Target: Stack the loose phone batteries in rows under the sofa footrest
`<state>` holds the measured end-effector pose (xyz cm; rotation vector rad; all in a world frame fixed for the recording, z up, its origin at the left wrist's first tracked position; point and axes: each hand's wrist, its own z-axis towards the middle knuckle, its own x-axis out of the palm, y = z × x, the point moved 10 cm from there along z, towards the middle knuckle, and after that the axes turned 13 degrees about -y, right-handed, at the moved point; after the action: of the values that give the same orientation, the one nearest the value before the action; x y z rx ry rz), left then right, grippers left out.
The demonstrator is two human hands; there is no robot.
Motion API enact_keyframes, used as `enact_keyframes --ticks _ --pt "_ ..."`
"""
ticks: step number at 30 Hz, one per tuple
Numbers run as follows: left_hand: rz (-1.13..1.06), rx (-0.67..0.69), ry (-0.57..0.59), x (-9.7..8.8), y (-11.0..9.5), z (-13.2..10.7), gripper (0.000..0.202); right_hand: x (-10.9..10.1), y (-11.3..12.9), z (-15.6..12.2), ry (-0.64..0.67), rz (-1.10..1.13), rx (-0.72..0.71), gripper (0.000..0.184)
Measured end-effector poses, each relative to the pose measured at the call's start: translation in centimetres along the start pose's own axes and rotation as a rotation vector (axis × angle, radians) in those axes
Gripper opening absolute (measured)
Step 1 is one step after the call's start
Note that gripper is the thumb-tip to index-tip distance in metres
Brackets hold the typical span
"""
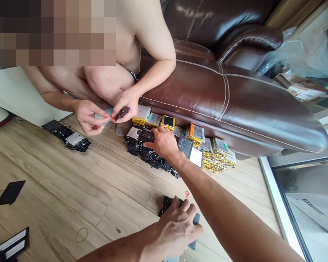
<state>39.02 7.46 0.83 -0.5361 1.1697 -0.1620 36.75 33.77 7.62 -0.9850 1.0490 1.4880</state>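
Observation:
My right hand (pixel 165 142) reaches to the rows of flat phone batteries by the sofa. Its fingers are apart, and its thumb lies over a black battery (pixel 147 136) on top of a stack. Beside it stand piles of black-edged batteries (pixel 132 140) and yellow-edged batteries (pixel 217 162). Nearer to me, my left hand (pixel 180 225) is closed over a small stack of black batteries (pixel 166 204) low in the view. A dark grey flat piece (pixel 196 220) shows past its fingers; the hand hides most of what it grips.
A co-worker's hands (pixel 106 116) hold a small black object (pixel 122 113) opposite me. Behind the piles stands a brown leather sofa (pixel 191 87). More black batteries (pixel 76 141) lie on the wooden floor (pixel 98 174), with a black sheet (pixel 11 192) and a rubber band (pixel 82 235).

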Motion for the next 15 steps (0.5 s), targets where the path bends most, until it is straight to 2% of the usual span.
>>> enact_keyframes --ticks 3,5,7,8,10,12,13,14,15 --pt "-0.029 -0.034 0.007 0.5 0.2 -0.2 0.053 -1.2 0.1 0.1 -0.034 0.084 0.010 0.065" --pt "-0.047 -0.059 0.035 0.7 0.4 -0.2 0.069 -3.5 -0.6 -0.5 -0.107 0.241 0.024 0.064" --pt "-0.089 -0.087 0.052 0.4 0.7 -0.2 0.094 -6.3 -3.0 -2.8 -0.191 0.462 0.103 0.054" --pt "-0.133 -0.112 0.042 -0.1 1.0 -0.3 0.105 -7.3 -4.9 -4.8 -0.226 0.580 0.188 0.050" --pt "-0.275 -0.213 -0.041 -1.8 2.2 -0.7 0.110 -7.8 -9.6 -11.0 -0.286 0.794 0.471 0.048" --pt "-0.471 -0.420 -0.202 -3.5 5.0 -2.0 0.093 -6.6 -13.3 -20.1 -0.352 0.971 0.841 0.056" --pt "-0.573 -0.570 -0.309 -4.0 7.0 -3.3 0.083 -5.5 -14.1 -25.2 -0.377 1.056 1.022 0.062" --pt "-0.677 -0.770 -0.400 -3.7 9.2 -5.1 0.079 -3.8 -13.9 -30.0 -0.373 1.152 1.190 0.071" --pt "-0.794 -0.978 -0.449 -2.5 11.0 -7.1 0.077 -1.8 -13.0 -34.3 -0.340 1.244 1.340 0.081"
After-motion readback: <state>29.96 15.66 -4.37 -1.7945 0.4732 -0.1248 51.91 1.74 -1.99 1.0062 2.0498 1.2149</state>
